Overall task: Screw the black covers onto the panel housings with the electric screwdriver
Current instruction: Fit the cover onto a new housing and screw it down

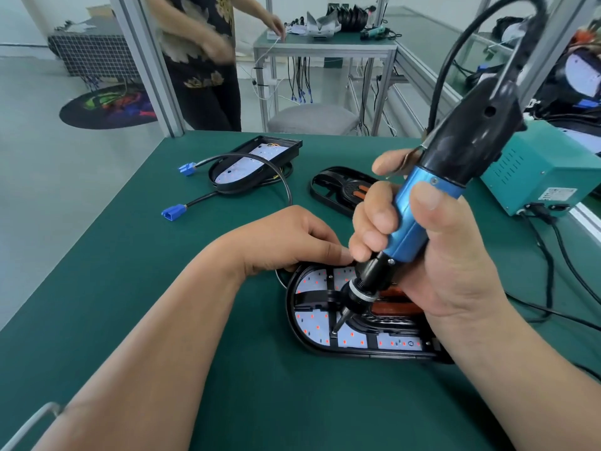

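Nearest us, our right hand (432, 255) is wrapped firmly round the blue metal barrel of the electric screwdriver (422, 203), thumb across the front and fingers curled behind. The tool's long axis runs on a slant: its slim bit points down and to the left, its glossy black upper body leans up and to the right, where a thick black cable (452, 60) loops out of the top. The bit tip meets a small screw (333, 333) on a rib of the black cover (328, 296), a ribbed plastic frame seated in the oval panel housing (357, 353). That housing lies flat on the green mat (162, 288), its long axis running left to right, with pale LED board and red dots showing between the ribs.

Our left hand (286, 239) presses on the housing's far rim, fingers bent down; we cannot tell whether they pinch anything.

Farther back, a loose black cover (338, 190) lies flat on the mat. Left of it sits a second housing (240, 170), its long axis running diagonally, leaning on a rectangular black tray (286, 148), with black leads ending in blue connectors (172, 212). At the right stands a teal metal power box (536, 177). Beyond the table a person (201, 60) stands by another bench (325, 47).
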